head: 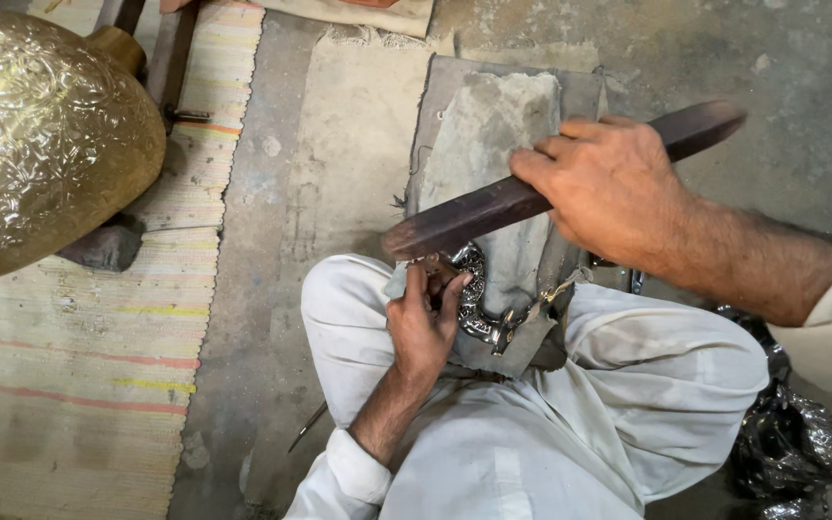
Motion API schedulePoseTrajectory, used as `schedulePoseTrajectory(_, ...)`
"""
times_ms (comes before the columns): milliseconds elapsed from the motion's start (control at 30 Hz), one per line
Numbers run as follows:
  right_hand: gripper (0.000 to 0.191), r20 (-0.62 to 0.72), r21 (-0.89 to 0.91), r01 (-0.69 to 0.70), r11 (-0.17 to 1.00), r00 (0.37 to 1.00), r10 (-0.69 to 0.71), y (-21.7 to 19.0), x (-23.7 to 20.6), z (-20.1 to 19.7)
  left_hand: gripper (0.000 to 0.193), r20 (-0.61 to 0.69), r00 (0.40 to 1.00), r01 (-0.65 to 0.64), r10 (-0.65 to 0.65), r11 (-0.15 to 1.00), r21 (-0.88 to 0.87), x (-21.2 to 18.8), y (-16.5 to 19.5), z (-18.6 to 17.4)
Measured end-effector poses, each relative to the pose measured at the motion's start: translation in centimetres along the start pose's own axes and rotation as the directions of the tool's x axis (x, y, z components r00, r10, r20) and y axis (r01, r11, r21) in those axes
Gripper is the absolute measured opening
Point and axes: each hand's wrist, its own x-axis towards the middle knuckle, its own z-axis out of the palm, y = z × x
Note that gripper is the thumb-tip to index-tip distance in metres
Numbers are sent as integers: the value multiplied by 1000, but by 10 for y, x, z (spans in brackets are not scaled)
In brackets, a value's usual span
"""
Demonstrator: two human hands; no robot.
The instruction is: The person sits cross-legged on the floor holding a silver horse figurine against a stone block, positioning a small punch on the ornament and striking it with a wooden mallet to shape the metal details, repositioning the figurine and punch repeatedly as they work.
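Observation:
My right hand (609, 188) grips a long dark wooden bat (479, 212) that slants across a grey cloth-covered block (493, 135). The bat's lower end hangs just above my left hand (421, 323). My left hand is closed on a small tool whose tip rests on a curved, ornate silver metal piece (479, 308). That piece lies on the near edge of the block, between my knees in white trousers (570, 404).
A large embossed brass vessel (36, 135) fills the upper left, resting over a striped woven mat (79, 356). A dark stone (103, 246) sits beneath it. Crumpled black plastic (792, 443) lies at the right. A thin metal rod (306, 427) lies on the concrete floor.

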Motion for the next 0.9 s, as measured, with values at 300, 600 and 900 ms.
schedulePoseTrajectory(300,24,64,-13,-9,1000,998,10,9,3,-4,28,-20,995,-97,96,994,-59,1,4,0)
schedulePoseTrajectory(600,36,108,3,3,1000,994,-4,10,0,-7,27,-13,996,-93,92,995,-39,2,2,0)
schedulePoseTrajectory(900,35,96,70,-51,996,994,44,16,-3,-2,28,11,995,-103,104,994,-40,2,4,-1)
